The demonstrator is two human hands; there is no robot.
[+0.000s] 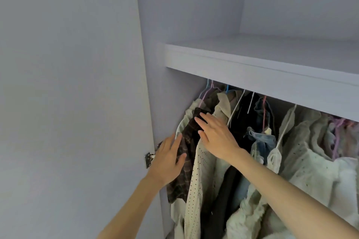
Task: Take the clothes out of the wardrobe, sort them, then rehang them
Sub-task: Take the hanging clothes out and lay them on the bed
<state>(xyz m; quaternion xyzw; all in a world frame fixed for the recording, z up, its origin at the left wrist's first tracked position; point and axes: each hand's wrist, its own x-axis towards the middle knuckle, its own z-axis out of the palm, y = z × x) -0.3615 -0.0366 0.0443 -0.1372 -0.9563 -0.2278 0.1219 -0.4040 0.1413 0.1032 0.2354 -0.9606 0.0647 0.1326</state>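
The wardrobe shelf and the door have a smooth, matt, pale painted-looking surface. The hinge at the door's edge is shiny metal. The plaid shirt is dark woven cloth. The cream sweater is knit with small holes. The jeans are blue denim. The white garment near the right edge looks fluffy.

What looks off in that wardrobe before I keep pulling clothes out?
The dark plaid garment at the far left looks bunched and skewed rather than hanging flat, between the left hand and right hand. The denim piece is also crumpled high on its hanger. No damage is visible.
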